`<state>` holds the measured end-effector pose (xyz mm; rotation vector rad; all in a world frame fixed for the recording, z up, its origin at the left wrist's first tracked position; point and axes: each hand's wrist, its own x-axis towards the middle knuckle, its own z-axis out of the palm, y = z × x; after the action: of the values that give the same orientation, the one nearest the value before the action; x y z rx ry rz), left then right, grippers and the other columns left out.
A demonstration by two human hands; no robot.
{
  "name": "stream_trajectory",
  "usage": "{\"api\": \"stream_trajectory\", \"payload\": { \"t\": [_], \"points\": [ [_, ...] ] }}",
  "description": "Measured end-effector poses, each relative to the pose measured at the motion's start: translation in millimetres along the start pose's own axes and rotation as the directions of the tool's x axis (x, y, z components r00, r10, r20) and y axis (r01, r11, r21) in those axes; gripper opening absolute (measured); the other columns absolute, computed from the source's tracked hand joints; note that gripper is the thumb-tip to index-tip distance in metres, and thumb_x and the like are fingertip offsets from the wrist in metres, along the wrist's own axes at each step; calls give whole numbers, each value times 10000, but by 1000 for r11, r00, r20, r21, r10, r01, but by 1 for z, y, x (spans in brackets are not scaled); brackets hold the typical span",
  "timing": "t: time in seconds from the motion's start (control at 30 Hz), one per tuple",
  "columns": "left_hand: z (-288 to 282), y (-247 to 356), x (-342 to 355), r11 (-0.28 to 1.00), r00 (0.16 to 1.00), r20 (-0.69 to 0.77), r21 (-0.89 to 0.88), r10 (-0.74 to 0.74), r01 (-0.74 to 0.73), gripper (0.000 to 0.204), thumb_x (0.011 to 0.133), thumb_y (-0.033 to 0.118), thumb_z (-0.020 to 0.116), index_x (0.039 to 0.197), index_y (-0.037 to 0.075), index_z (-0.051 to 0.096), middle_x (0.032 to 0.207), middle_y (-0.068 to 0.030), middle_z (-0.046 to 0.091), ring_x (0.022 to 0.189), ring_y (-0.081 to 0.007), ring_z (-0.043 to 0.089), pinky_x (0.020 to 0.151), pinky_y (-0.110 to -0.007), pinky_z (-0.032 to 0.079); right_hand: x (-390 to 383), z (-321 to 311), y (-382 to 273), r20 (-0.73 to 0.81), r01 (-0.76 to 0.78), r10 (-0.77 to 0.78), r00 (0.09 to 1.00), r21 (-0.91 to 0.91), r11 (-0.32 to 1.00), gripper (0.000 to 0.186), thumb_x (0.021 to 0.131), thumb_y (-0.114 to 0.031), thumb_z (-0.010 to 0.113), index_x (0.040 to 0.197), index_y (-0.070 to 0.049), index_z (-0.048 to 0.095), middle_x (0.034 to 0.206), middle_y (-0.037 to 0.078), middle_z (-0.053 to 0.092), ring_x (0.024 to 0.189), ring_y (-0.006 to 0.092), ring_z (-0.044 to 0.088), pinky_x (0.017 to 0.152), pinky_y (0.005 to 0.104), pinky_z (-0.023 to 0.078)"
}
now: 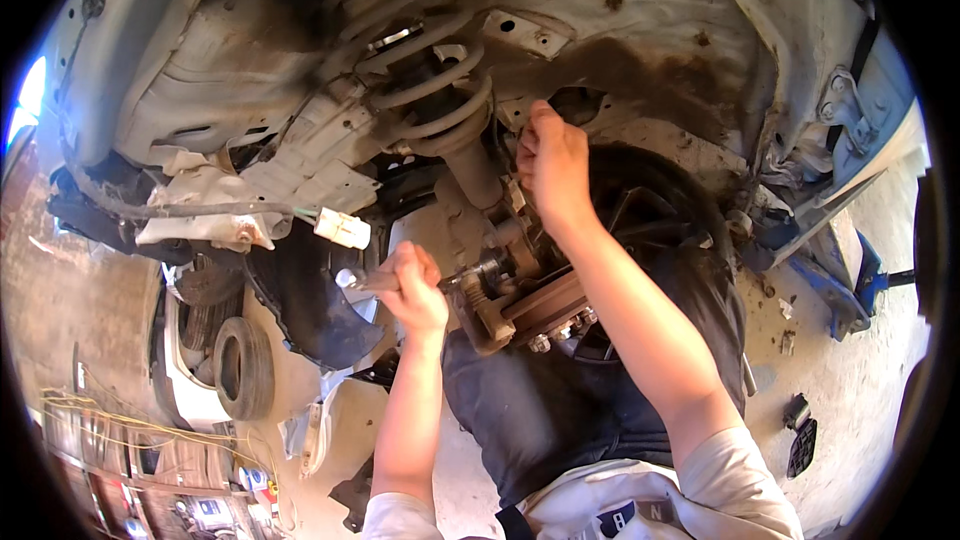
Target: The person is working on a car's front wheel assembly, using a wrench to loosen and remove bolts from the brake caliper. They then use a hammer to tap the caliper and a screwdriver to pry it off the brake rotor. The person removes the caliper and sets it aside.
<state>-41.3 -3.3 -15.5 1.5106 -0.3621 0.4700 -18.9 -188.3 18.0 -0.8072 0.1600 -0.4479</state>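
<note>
My left hand point(414, 285) is closed around the metal handle of a wrench point(358, 280), which reaches toward a socket point(486, 270) at the rusty brake and knuckle assembly point(525, 310). My right hand point(551, 162) is closed higher up, just right of the strut tube point(470, 172) and its coil spring point(433, 95); what its fingers hold, if anything, is hidden. A white connector point(342, 228) on a cable hangs left of the strut, above my left hand.
Bare wheel well point(660, 10) surrounds the work. A black wheel point(655, 195) lies behind my right forearm, above my legs. A blue jack point(840, 290) stands at the right on the concrete floor point(800, 410). Tires point(243, 390) and clutter lie at lower left.
</note>
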Motion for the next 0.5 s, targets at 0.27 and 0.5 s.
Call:
{"api": "stream_trajectory", "payload": {
  "t": [0.27,0.5],
  "points": [
    [15,-1,42,927,907,-218,22,-360,373,368,906,253,531,619,127,337,518,23,327,402,-73,266,382,-257,188,-40,-41,0,83,54,-58,995,56,997,389,933,-226,447,601,-94,292,588,-34,287,524,75,256,474,265,213],
    [-31,-96,120,528,532,-181,75,-827,846,381,910,341,533,647,135,351,518,19,286,380,-102,239,369,-267,197,-123,-100,27,243,308,-378,893,283,908,471,943,-305,508,569,-88,320,518,20,359,538,169,340,681,351,355]
  ]
}}
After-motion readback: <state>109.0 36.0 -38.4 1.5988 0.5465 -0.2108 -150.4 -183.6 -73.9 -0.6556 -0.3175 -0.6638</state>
